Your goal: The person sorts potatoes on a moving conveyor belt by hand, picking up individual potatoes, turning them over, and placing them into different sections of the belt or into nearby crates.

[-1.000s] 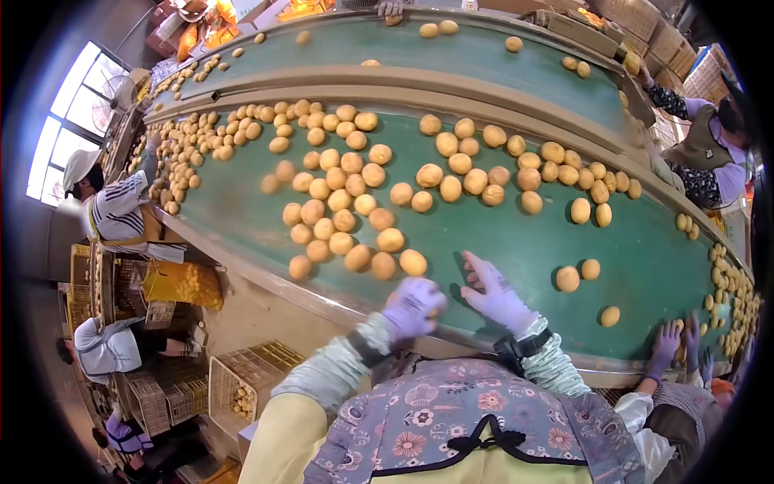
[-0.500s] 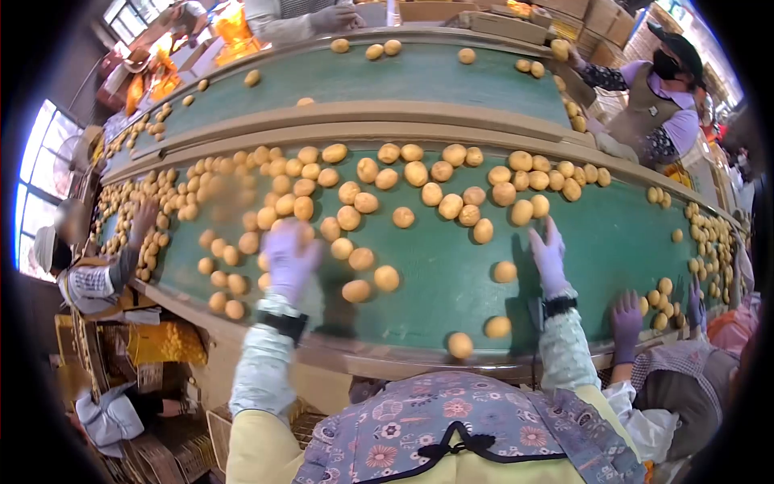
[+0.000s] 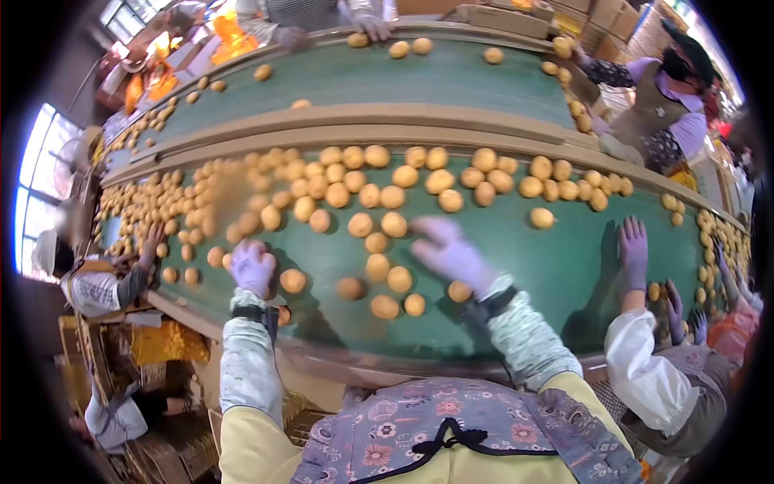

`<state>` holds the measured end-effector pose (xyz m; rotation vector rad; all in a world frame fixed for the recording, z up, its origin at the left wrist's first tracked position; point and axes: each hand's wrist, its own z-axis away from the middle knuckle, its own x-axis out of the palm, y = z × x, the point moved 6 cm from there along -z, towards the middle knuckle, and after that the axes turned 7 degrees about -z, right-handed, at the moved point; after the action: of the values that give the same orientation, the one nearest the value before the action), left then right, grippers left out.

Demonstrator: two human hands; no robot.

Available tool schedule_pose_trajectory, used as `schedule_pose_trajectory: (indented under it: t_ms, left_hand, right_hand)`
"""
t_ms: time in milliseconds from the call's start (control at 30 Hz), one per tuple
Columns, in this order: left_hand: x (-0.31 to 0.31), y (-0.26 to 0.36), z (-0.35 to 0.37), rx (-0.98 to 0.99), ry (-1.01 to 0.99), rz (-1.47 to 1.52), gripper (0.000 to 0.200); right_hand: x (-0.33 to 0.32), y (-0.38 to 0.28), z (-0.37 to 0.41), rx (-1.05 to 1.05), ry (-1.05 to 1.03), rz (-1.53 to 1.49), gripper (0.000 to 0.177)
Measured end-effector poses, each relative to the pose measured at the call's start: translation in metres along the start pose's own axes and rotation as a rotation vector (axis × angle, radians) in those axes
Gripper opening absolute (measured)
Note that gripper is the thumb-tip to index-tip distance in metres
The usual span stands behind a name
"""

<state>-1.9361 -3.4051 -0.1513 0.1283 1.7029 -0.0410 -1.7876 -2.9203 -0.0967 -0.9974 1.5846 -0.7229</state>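
In the head view, the left hand (image 3: pixel 253 268) is palm down over the near part of the green belt (image 3: pixel 516 315), fingers pointing toward the far edge and a little bent; whether it grips anything, I cannot tell. The right hand (image 3: pixel 453 252) is blurred, open with fingers spread and reaching leftward, with nothing visible in its grasp; its fingertips are near the potatoes (image 3: pixel 393 224) in the middle of the belt.

Five potatoes lie between the hands toward the near edge, one just right of the left hand and one beside the right wrist. One lies alone right of the right hand. Those packed toward the far edge and left end are too many and too blurred to count.

Past the divider (image 3: pixel 379 115), a second belt (image 3: pixel 451 81) carries scattered potatoes. At lower left, beyond the near edge, a yellow sack (image 3: pixel 165 343) contains potatoes. A co-worker's hand (image 3: pixel 634 250) is over the right part of the green belt, fingers extended.
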Motion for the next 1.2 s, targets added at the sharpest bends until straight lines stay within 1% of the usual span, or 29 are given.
schedule_pose_trajectory:
  t_ms: [33, 67, 100, 167, 200, 233, 267, 300, 367, 400, 433, 467, 500, 533, 567, 600, 633, 700, 767, 800, 833, 867, 900, 933, 967, 1033, 1100, 1133, 1200]
  left_hand:
    - [-0.016, -0.04, 0.003, -0.197, -0.089, -0.062, 0.036]
    - [-0.015, -0.075, 0.012, -0.059, 0.217, -0.067, 0.036]
    - [-0.027, -0.08, 0.023, -0.075, 0.214, -0.086, 0.036]
    - [-0.074, -0.011, 0.058, 0.161, 0.314, 0.176, 0.036]
    - [-0.092, 0.036, 0.077, 0.295, 0.319, 0.202, 0.036]
    - [-0.095, 0.076, 0.09, 0.379, 0.183, 0.429, 0.036]
    - [-0.1, 0.121, 0.112, 0.49, 0.126, 0.396, 0.047]
    - [-0.114, 0.159, 0.136, 0.627, 0.073, 0.527, 0.051]
    - [-0.094, 0.202, 0.176, 0.955, -0.029, 0.528, 0.056]
    - [-0.081, 0.19, 0.175, 0.95, -0.028, 0.528, 0.056]
    - [-0.062, 0.171, 0.171, 0.858, -0.084, 0.499, 0.057]
    - [-0.051, 0.148, 0.165, 0.771, -0.138, 0.467, 0.057]
    - [-0.065, 0.111, 0.154, 0.714, -0.004, 0.369, 0.052]
    - [-0.07, 0.073, 0.137, 0.572, -0.088, 0.253, 0.048]
    - [-0.074, 0.033, 0.124, 0.411, -0.135, 0.249, 0.046]
    - [-0.102, 0.018, 0.121, 0.426, -0.009, 0.137, 0.045]
    - [-0.13, 0.002, 0.117, 0.427, 0.119, 0.023, 0.045]
    - [-0.066, -0.086, 0.13, 0.281, 0.23, 0.111, 0.057]
    - [-0.05, -0.09, 0.144, 0.248, 0.223, 0.219, 0.062]
    - [-0.042, -0.089, 0.146, 0.21, 0.213, 0.312, 0.067]
    - [-0.043, -0.078, 0.146, 0.221, 0.102, 0.277, 0.067]
    - [-0.051, -0.08, 0.141, 0.241, 0.156, 0.263, 0.067]
    - [-0.055, -0.085, 0.136, 0.259, 0.211, 0.245, 0.067]
    - [-0.05, -0.094, 0.134, 0.255, 0.215, 0.255, 0.067]
    - [-0.044, -0.108, 0.134, 0.203, 0.201, 0.303, 0.067]
    - [-0.037, -0.127, 0.128, 0.152, 0.187, 0.358, 0.066]
    - [-0.042, -0.132, 0.123, 0.192, 0.146, 0.359, 0.064]
    - [-0.039, -0.14, 0.121, 0.17, 0.155, 0.363, 0.063]
    - [-0.034, -0.155, 0.116, 0.14, 0.165, 0.376, 0.063]
  right_hand:
    - [-0.029, -0.015, -0.015, -0.036, 0.155, 0.13, 0.043]
    - [-0.053, -0.006, -0.032, 0.08, 0.22, 0.105, 0.039]
    - [-0.073, 0.012, -0.044, 0.199, 0.282, 0.083, 0.036]
    - [-0.072, 0.089, -0.046, -0.039, 0.546, 0.833, 0.039]
    - [-0.046, 0.073, -0.052, 0.129, 0.353, 0.755, 0.055]
    - [-0.018, 0.053, -0.056, 0.304, 0.165, 0.685, 0.071]
    - [0.018, 0.034, -0.055, 0.275, 0.088, 0.726, 0.075]
    - [0.049, 0.018, -0.049, 0.246, 0.01, 0.766, 0.079]
    - [0.117, 0.008, -0.016, -0.09, 0.085, 0.46, 0.081]
    - [0.147, 0.001, 0.01, -0.037, -0.104, 0.297, 0.077]
    - [0.171, -0.007, 0.034, 0.021, -0.294, 0.133, 0.073]
    - [0.168, -0.022, 0.044, 0.022, -0.295, 0.133, 0.073]
    - [0.149, -0.047, 0.05, 0.033, -0.234, 0.069, 0.068]
    - [0.127, -0.071, 0.052, 0.043, -0.178, 0.006, 0.063]
    - [0.096, -0.094, 0.049, -0.044, -0.017, 0.134, 0.06]
    - [0.076, -0.076, 0.062, 0.051, 0.095, 0.203, 0.064]
    - [0.057, -0.06, 0.077, 0.201, 0.179, 0.248, 0.075]
    - [0.048, -0.037, 0.092, 0.417, 0.108, 0.313, 0.092]
    - [0.079, -0.026, 0.101, 0.431, 0.105, 0.487, 0.106]
    - [0.106, -0.029, 0.09, 0.425, 0.066, 0.42, 0.11]
    - [0.136, -0.034, 0.075, 0.366, 0.054, 0.409, 0.111]
    - [0.169, -0.038, 0.056, 0.306, 0.041, 0.398, 0.111]
    - [0.204, -0.043, 0.034, 0.224, 0.096, 0.33, 0.105]
    - [0.231, -0.049, 0.011, 0.141, 0.149, 0.259, 0.099]
    - [0.242, -0.06, -0.016, 0.136, 0.147, 0.267, 0.099]
    - [0.284, -0.079, -0.078, 0.257, -0.41, -0.16, 0.075]
    - [0.3, -0.085, -0.145, -0.006, -0.453, 0.214, 0.052]
    - [0.296, -0.087, -0.186, -0.132, -0.292, 0.315, 0.052]
    - [0.29, -0.074, -0.273, -0.097, -0.153, 0.494, 0.058]
